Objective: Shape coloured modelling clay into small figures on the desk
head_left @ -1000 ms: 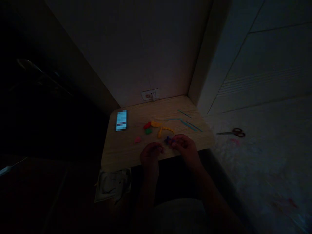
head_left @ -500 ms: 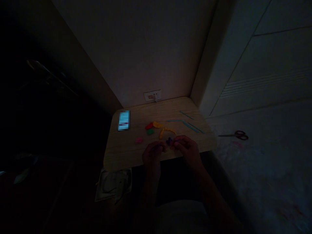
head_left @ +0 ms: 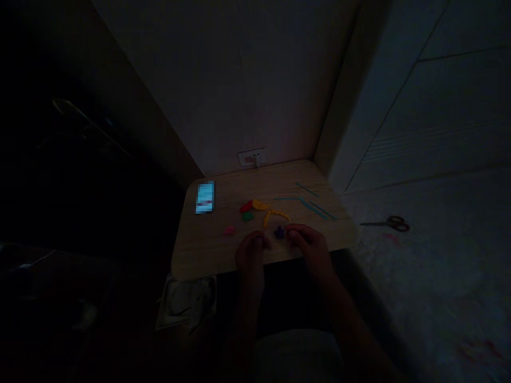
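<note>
In dim light my left hand (head_left: pixel 250 252) is over the front edge of a small wooden table, its fingers curled and pinched on a small bit of purple modelling clay (head_left: pixel 259 239). My right hand (head_left: pixel 312 246) is closed too, thumb against forefinger; what it pinches, if anything, is too dark to make out. Just left of its fingertips is a lumpy purple clay piece (head_left: pixel 279 232); whether they touch I cannot tell. Beyond the hands lie a forked yellow-orange clay strip (head_left: pixel 275 214), a red piece (head_left: pixel 246 206), a green piece (head_left: pixel 248 216) and a pink piece (head_left: pixel 229 230).
Several thin blue-green sticks or tools (head_left: pixel 313 206) lie on the table's right side. A lit phone (head_left: pixel 205 197) is at the back left. Scissors (head_left: pixel 393 223) rest on a pale surface to the right. A wall socket (head_left: pixel 251 157) with a plug is behind the table (head_left: pixel 199 250).
My hands have drawn slightly apart, and the purple clay piece between them shows more fully. The view has shifted a little; the other clay pieces stay where they were.
</note>
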`<move>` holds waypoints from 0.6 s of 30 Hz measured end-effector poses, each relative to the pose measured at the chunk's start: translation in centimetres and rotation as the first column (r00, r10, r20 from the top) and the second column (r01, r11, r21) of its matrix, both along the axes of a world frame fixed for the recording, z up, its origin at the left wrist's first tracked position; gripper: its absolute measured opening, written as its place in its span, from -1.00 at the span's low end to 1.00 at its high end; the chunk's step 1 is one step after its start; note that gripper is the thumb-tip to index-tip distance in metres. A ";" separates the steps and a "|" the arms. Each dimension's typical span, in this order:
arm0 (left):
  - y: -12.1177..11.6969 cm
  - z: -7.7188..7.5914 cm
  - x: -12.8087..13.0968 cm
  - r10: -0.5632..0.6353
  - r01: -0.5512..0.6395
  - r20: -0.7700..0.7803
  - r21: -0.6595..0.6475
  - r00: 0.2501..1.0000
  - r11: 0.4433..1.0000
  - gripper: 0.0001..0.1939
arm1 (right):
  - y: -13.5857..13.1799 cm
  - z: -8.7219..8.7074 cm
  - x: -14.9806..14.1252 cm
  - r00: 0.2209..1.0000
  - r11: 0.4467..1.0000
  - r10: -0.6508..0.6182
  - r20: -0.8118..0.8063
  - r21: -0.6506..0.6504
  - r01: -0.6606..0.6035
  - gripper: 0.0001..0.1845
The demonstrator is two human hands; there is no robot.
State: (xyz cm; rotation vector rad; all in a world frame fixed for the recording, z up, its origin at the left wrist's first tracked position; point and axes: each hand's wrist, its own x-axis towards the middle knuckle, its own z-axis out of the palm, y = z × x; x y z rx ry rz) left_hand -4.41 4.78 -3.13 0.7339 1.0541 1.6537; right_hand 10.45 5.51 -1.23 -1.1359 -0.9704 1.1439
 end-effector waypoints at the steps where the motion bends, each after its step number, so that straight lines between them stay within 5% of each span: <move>1: 0.1 -0.2 0.0 0.003 -0.003 -0.010 0.017 1.000 1.000 -0.66 | 0.0 -0.1 0.0 1.000 1.000 0.002 -0.014 -0.004 -0.002 -0.78; 18: -0.2 0.0 0.1 0.015 -0.013 0.075 -0.023 0.997 1.000 -0.60 | -0.1 -0.1 0.1 1.000 1.000 -0.004 0.020 0.008 0.004 -0.69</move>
